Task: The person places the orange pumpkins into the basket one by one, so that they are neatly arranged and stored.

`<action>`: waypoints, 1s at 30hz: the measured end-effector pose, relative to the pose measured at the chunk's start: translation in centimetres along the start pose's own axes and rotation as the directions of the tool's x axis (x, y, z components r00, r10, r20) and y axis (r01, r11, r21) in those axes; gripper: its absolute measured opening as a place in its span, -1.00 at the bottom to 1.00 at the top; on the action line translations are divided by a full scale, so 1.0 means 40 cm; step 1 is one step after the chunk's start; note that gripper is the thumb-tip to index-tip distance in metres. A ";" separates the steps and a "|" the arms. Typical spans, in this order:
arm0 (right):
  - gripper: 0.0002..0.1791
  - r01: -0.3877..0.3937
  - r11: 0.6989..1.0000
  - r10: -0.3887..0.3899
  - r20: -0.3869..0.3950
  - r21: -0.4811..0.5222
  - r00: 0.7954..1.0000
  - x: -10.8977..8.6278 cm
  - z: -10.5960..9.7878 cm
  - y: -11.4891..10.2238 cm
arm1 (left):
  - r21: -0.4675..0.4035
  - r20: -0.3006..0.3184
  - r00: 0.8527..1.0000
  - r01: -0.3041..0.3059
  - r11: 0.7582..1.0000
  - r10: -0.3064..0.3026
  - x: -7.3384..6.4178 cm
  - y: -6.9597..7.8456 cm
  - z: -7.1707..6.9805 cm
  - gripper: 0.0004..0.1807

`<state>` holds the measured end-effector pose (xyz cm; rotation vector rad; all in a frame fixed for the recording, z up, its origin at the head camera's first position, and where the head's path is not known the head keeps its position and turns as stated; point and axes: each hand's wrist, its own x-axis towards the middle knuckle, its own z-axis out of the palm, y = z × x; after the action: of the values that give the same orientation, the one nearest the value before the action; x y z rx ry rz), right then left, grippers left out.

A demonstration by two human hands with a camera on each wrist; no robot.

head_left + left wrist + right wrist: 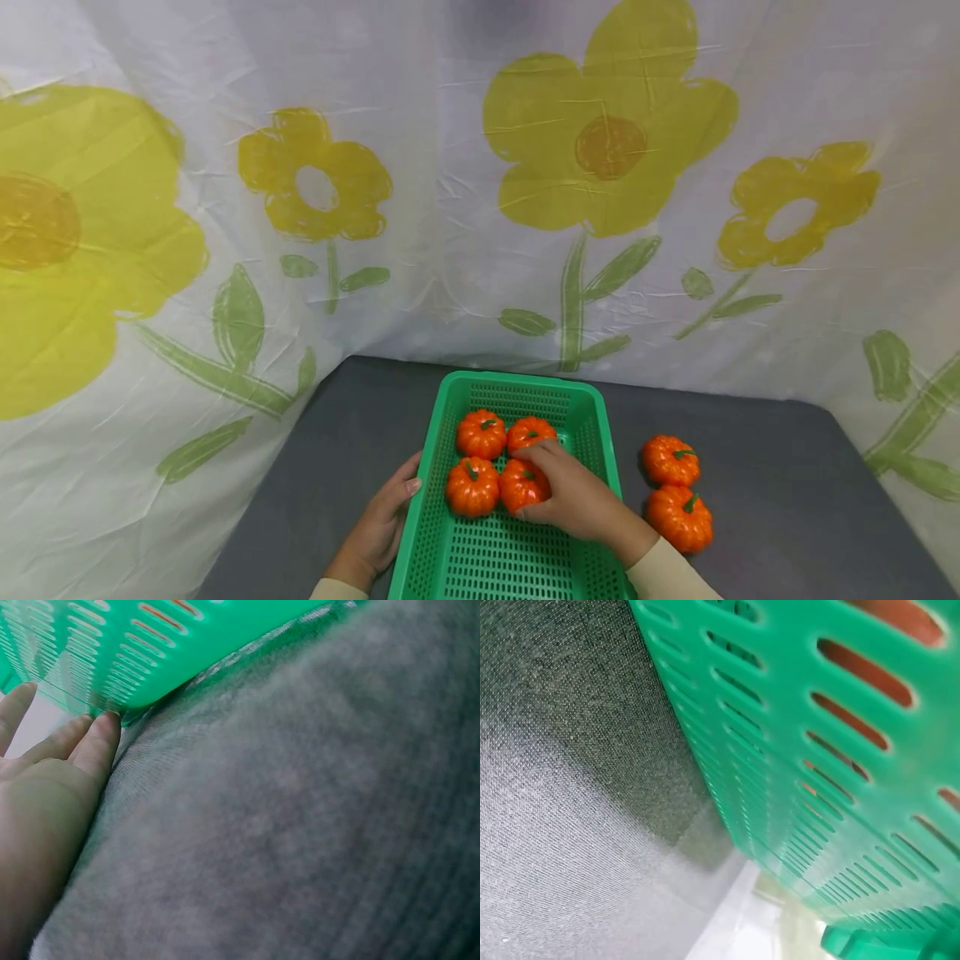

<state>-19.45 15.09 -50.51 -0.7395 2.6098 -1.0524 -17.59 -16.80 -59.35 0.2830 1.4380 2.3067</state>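
A green slotted plastic basket [498, 558] holds several small orange pumpkins with green stems. Inside it, my right hand [573, 496] grips the near right pumpkin [520, 486], its fingers on the far side and the thumb on the near side. Left of that sits another pumpkin [472, 488], with two more, one pumpkin [481, 434] and a partly covered pumpkin [531, 431], behind. Against the basket's left side, my left hand [382, 521] rests with fairly straight fingers [96, 742] touching the outer wall. The right wrist view has only the basket's slotted wall [780, 750], no hand.
Two more pumpkins lie on the dark grey cloth [795, 483] right of the basket: a farther pumpkin [670, 460] and a nearer pumpkin [680, 518], close to my right forearm. A white curtain [442, 275] with yellow flowers hangs behind and along the sides.
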 end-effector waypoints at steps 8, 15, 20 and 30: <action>-0.23 0.010 0.996 -0.007 0.036 -0.086 0.999 -0.007 0.005 -0.009 | 0.011 0.004 1.000 -0.001 1.000 0.001 -0.001 0.002 0.003 -0.24; -0.28 0.016 0.997 -0.015 0.024 -0.075 1.000 -0.005 0.007 -0.006 | 0.003 0.015 1.000 -0.003 1.000 0.003 -0.002 0.002 0.000 -0.24; -0.32 0.018 1.000 -0.018 0.009 -0.025 1.000 -0.002 0.006 -0.003 | 0.002 0.014 1.000 -0.002 1.000 0.002 -0.003 0.003 0.000 -0.24; -0.32 0.049 0.991 -0.043 -0.045 0.126 0.998 0.001 -0.003 0.007 | 0.011 -0.007 1.000 0.011 1.000 -0.011 -0.003 0.005 0.002 -0.22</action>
<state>-19.64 15.29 -50.64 -0.7590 2.5428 -1.2473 -17.48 -16.86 -59.11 0.2692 1.4531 2.2935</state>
